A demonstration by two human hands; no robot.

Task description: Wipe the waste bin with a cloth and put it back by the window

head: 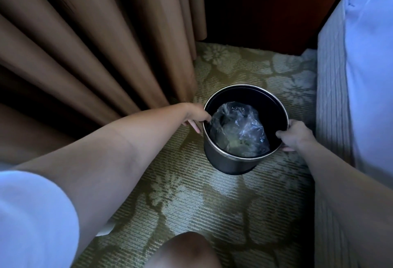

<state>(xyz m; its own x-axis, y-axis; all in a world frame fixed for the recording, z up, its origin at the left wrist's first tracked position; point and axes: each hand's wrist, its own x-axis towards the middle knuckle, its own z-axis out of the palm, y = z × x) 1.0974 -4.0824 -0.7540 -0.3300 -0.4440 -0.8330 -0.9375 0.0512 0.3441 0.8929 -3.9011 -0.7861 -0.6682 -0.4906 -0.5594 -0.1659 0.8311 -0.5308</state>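
Note:
A round dark metal waste bin [225, 161] with a shiny rim stands upright on the patterned carpet, close to the brown curtain. A crumpled clear plastic bag [239, 129] lies inside it. My left hand [196, 116] grips the bin's left rim, thumb over the edge and fingers outside. My right hand [294, 135] grips the right rim the same way. No cloth is in view.
Brown curtain folds [95, 51] hang at the left down to the floor. A bed with striped skirt and white sheet [348, 76] runs along the right. Dark wooden furniture [265, 8] stands behind the bin. Green floral carpet [202, 208] lies between; my knee [185, 250] shows at the bottom.

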